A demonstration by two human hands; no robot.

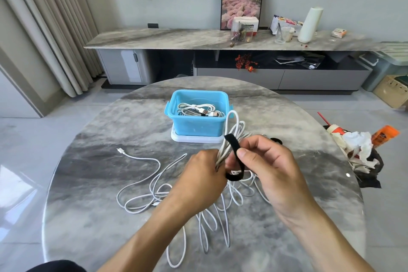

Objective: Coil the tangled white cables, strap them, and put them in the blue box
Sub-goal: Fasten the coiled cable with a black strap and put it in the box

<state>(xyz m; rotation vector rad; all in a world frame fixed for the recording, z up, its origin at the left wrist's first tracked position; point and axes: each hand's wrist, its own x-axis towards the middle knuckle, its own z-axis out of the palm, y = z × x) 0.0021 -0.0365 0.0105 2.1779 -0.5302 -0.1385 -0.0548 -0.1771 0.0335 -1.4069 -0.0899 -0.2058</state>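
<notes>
Loose cables [152,185]: tangled on the round table [88,172], under both wrists.
Left hand [198,181]: fingers curled round a coiled white bundle [229,139].
Right hand [265,161]: thumb and finger pinching a black strap [234,150] looped at the bundle.
Blue box [197,125]: behind the hands, on a white lid [194,138], strapped cables inside.

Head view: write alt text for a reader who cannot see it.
Over a round grey marble table, the left hand grips a coiled white cable while the right hand pinches a black strap looped around it. More white cables lie tangled on the table, and a blue box behind already holds coiled cables.
</notes>
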